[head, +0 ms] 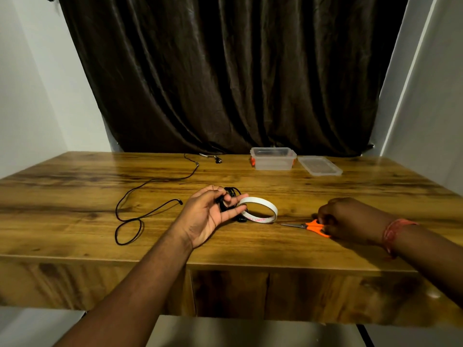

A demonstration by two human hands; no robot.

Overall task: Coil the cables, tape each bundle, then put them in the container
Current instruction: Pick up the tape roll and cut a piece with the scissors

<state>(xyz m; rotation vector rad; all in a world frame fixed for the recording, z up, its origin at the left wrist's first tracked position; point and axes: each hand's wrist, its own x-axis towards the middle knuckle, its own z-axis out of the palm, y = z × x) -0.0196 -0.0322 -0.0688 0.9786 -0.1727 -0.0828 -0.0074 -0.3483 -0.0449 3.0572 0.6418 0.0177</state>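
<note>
Single head-worn wide-angle view, from above near edge of worktop (250, 249), facing forward and down. Near edge and front panel low in frame; far edge meets dark curtain (225, 71) across middle. Both forearms enter from bottom corners, close to lens. Side walls bow outward. No second view, no overlap.

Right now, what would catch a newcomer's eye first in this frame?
The left hand at table centre, gripping a coiled black cable beside a white tape roll. Just right of it, the right hand rests on orange scissors. Behind them, a loose cable trails at left, and an open container stands by the dark curtain, its lid alongside.
</note>
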